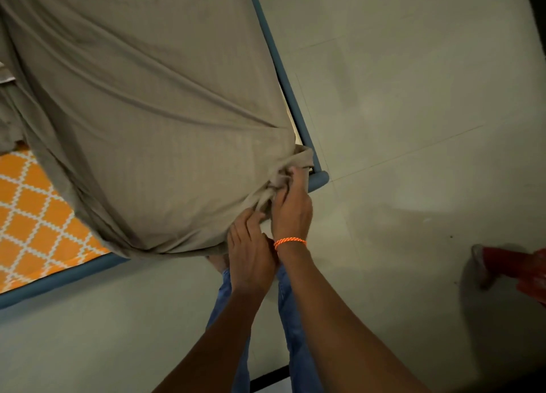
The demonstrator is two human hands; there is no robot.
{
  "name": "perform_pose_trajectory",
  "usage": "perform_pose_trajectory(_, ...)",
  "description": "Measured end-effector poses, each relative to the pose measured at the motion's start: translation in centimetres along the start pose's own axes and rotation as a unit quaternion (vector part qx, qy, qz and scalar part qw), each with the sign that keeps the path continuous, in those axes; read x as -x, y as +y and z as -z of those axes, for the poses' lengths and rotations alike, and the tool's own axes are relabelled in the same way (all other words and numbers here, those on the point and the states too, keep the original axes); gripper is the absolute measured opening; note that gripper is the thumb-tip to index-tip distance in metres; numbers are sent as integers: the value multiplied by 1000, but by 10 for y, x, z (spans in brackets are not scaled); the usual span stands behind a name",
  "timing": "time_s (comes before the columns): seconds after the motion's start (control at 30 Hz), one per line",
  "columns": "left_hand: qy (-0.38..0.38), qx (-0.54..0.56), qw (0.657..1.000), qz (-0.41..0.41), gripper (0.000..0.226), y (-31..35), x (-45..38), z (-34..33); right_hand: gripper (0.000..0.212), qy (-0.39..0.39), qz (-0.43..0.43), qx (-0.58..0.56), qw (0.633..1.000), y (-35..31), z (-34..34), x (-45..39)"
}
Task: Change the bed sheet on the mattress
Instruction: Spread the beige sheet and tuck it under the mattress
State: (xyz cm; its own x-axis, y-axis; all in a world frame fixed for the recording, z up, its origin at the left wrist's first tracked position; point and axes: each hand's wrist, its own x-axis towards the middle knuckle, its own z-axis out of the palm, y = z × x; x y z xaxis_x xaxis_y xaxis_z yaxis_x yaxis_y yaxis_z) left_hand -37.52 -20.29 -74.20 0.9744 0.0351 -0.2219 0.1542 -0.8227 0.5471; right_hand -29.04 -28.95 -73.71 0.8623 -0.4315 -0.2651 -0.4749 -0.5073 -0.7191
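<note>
A grey-beige bed sheet is lying stretched over the mattress, its folds running toward the near corner, where the cloth is bunching into a knot of creases just inside the blue bed frame. The right hand is gripping that bunched corner, its fingers curling into the fabric so that the cloth is sitting both under the fingertips and between them and the palm. An orange braided band is circling the right wrist. The left hand is lying just beside it, touching it at the wrist, with its fingers bending over the sheet's lower edge and pinching the hem. To the left, an orange and white patterned surface is showing under the sheet's loose edge. Blue jeans are showing below the arms over the pale tiled floor, and something red is lying at the right edge.
</note>
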Motion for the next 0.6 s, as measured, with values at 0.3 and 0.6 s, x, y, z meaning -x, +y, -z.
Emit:
perform_pose_trajectory(0.3,-103,-80,973,-189,64,1,-22,-20,30,-42,225,226,947,55,26,-1)
perform_pose_trajectory(0.6,-143,-114,975,-125,55,41,-75,-30,62,-209,214,185,936,67,62,-68)
